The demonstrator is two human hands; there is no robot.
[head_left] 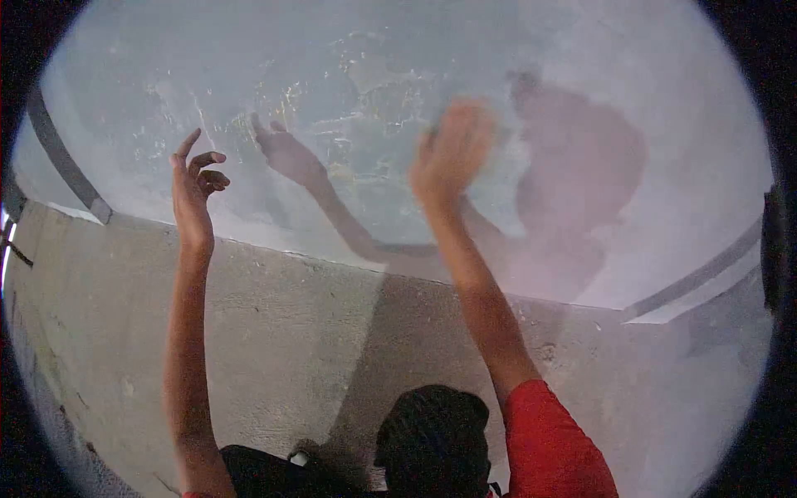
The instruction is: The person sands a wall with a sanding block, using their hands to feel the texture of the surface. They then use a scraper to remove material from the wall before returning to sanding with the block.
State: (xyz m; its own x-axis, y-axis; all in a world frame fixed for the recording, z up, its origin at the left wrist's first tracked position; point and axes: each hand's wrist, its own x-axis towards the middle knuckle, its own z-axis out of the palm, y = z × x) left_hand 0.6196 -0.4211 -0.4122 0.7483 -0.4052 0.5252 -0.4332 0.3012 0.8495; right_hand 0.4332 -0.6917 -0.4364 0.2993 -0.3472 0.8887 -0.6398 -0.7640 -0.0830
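Observation:
My left hand (196,187) is raised in front of a pale wall (581,50), its fingers apart and loosely bent, with nothing in them. My right hand (455,153) is up against the same wall, further right, and smeared by motion; I cannot tell whether anything lies under its palm. Between and around both hands, the wall carries shiny, uneven patches (378,87) that look wet or scraped. A shadow of an arm and hand (290,158) falls between my hands, and a large rounded shadow (581,158) lies right of my right hand.
Rough grey-brown concrete (290,332) borders the pale wall's lower edge. Dark bands run along the left (62,158) and right (697,270) sides. A black, rounded, ribbed thing (433,440) fills the bottom middle, beside my red sleeve (552,448).

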